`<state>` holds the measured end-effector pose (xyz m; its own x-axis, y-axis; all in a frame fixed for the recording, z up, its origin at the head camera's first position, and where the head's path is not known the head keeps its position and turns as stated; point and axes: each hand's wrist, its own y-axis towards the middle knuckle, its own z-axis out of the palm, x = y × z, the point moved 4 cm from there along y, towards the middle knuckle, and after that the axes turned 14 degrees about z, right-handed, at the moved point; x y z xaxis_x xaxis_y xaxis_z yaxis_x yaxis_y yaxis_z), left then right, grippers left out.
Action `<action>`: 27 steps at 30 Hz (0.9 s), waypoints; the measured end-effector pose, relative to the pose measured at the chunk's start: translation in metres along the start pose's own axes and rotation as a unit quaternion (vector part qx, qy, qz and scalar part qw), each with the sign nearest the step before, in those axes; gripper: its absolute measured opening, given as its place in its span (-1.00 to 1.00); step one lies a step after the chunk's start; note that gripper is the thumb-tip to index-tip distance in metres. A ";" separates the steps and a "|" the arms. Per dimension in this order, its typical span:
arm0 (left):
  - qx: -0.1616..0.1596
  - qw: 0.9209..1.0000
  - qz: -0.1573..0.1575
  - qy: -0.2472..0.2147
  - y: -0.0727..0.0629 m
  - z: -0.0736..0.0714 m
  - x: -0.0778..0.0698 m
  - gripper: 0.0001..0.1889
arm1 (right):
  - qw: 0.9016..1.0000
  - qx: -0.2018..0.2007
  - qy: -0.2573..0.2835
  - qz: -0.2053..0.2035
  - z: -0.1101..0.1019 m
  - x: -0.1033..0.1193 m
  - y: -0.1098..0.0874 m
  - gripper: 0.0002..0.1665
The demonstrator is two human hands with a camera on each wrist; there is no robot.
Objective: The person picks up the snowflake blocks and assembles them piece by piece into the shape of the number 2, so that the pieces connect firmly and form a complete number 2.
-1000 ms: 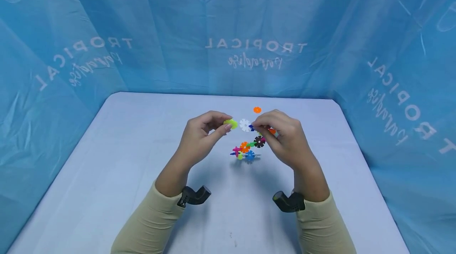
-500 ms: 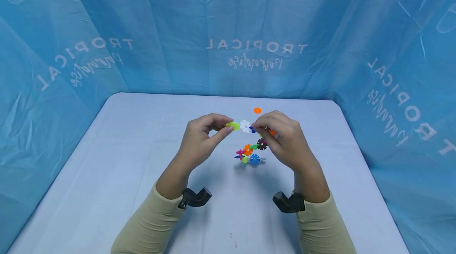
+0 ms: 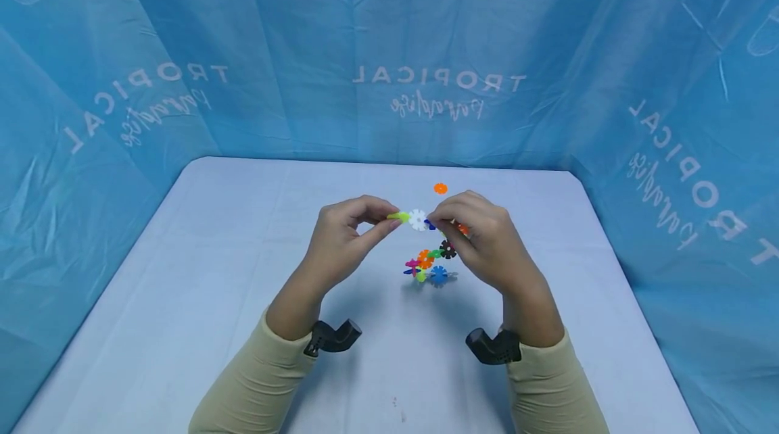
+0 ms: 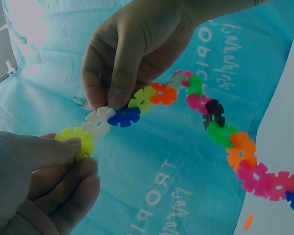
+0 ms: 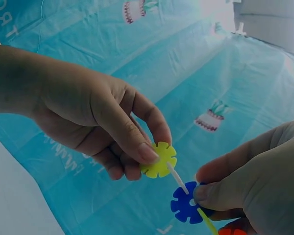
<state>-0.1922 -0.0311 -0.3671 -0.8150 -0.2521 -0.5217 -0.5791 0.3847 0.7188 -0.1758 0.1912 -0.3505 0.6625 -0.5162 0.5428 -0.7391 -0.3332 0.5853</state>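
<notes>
My left hand (image 3: 347, 231) pinches a yellow slotted snowflake disc (image 5: 159, 160) between thumb and fingers. Its edge meets a white snowflake disc (image 4: 99, 121); the right wrist view shows the white one edge-on against the yellow. A dark blue snowflake disc (image 5: 185, 203) follows, pinched by my right hand (image 3: 477, 234). From there a chain of linked discs, yellow, orange (image 4: 163, 93), pink, green, black (image 4: 214, 114) and more colours, hangs down under the right hand. The chain's lower end, with a light blue disc (image 3: 438, 276), is near or on the tabletop.
A loose orange disc (image 3: 441, 188) lies on the white-covered table (image 3: 243, 272) beyond the right hand. Blue printed curtains (image 3: 389, 35) surround the table's back and sides. Each wrist bears a black camera (image 3: 333, 337).
The yellow disc has moved right and turned edge-on in the head view, closing the gap to the white disc. The hanging chain has swung slightly right and nearer.
</notes>
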 end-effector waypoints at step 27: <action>0.027 0.997 0.060 0.039 0.000 0.001 0.006 -0.85 | 1.000 0.016 0.025 0.003 0.017 -0.008 0.001 -0.70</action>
<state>-0.1969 -0.0323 -0.3707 -0.8787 -0.2687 -0.3946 -0.4771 0.4636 0.7466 -0.1845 0.1818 -0.3644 0.6621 -0.4790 0.5764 -0.7467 -0.3557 0.5621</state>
